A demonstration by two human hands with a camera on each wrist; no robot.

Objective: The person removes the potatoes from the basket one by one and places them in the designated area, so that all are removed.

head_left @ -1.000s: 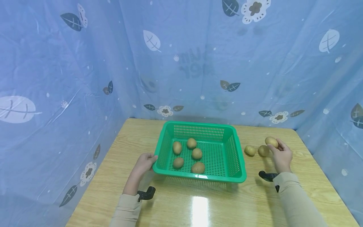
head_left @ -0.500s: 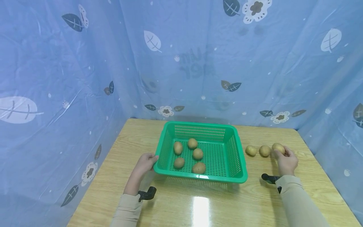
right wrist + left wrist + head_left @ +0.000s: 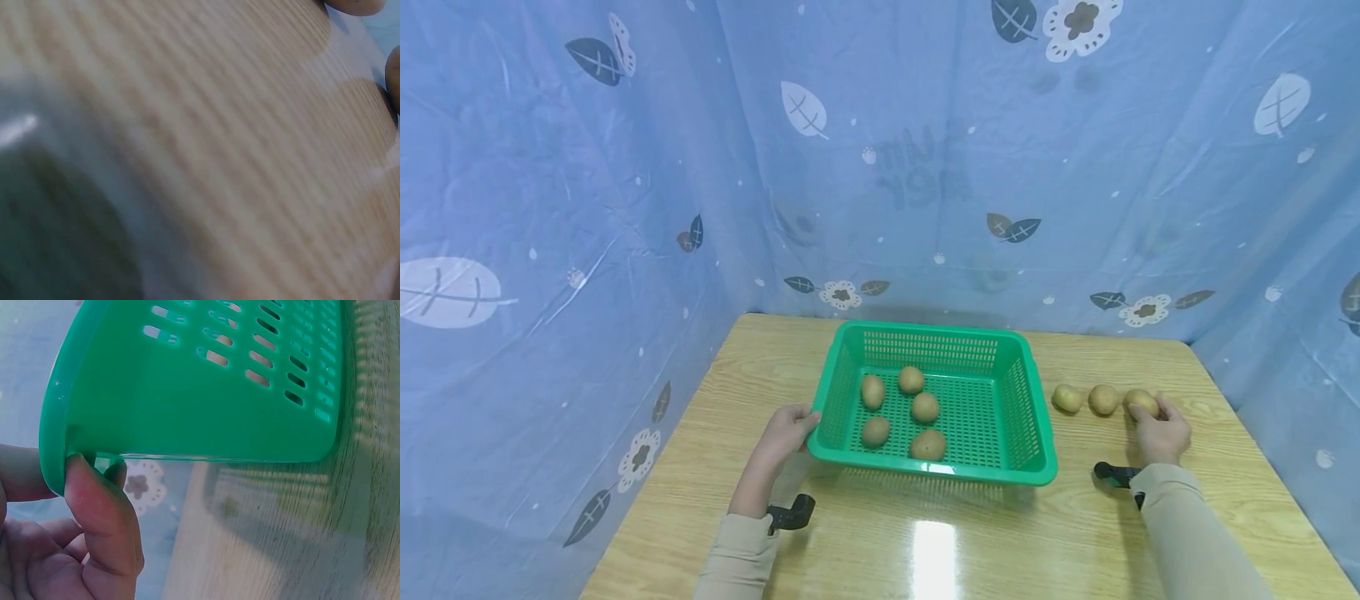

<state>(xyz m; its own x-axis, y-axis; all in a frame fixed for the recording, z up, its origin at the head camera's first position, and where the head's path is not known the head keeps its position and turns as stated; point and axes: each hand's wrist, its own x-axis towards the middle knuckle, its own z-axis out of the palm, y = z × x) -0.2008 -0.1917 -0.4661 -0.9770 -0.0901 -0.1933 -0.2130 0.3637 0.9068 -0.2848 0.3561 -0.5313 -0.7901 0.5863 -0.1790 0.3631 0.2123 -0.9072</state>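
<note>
Table [image 3: 1015, 542] of pale wood grain, blue printed cloth [image 3: 880, 275] hung behind and at both sides. Green basket [image 3: 966, 417], slotted walls, sits mid-table. Left hand [image 3: 786, 432] pinches its rim near the front left corner; the left wrist view shows the thumb on one face of the rim, fingers on the other.

In the basket, five potatoes: one oval at left [image 3: 873, 392], one toward the back [image 3: 912, 380], one central [image 3: 925, 407], one front left [image 3: 876, 432], one larger by the front wall [image 3: 928, 445].

To the right of the basket, three more in a row on the table. Nearest the basket, a yellowish potato [image 3: 1067, 398]; then a middle potato [image 3: 1103, 400]; then the end potato [image 3: 1139, 402]. Right hand [image 3: 1163, 432] holds this last one between thumb and fingers, down at table level. Right wrist view mostly blurred; that grip cannot be made out there. Beige sleeves [image 3: 1195, 525] on both arms.
</note>
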